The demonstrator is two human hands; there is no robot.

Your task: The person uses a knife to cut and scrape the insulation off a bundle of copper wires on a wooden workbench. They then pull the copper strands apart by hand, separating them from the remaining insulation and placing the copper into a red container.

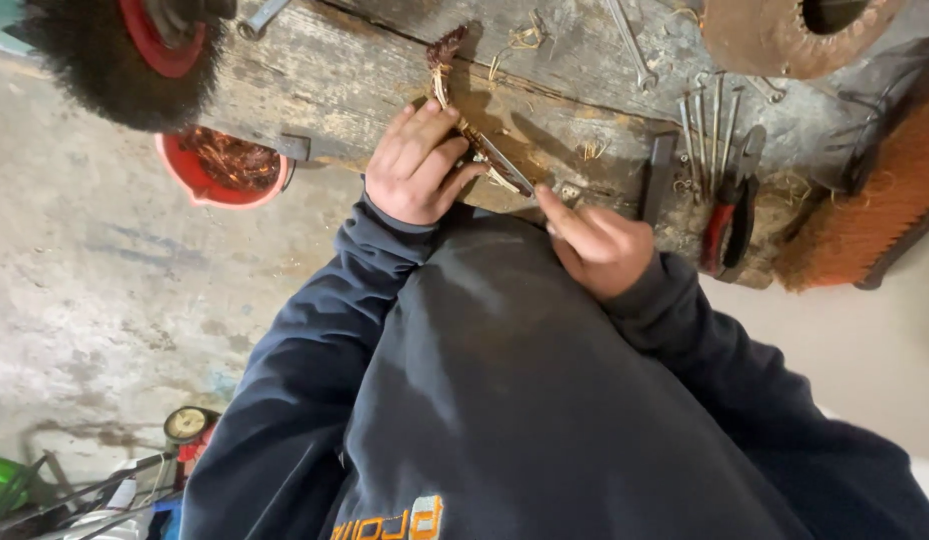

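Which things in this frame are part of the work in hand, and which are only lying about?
In hand: left hand on stripped wire bundle; right hand by it; wooden workbench.

Lying about: red-handled pliers, metal rods, red bucket, wrench.

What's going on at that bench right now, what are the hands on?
A person in a dark sweatshirt leans over a worn wooden bench. The left hand presses down on a bundle of reddish, fibrous stalks lying on the bench edge. The right hand pinches one end of a thin metal blade-like tool lying against that bundle. Red-handled pliers and metal rods lie to the right; a red bucket sits below.
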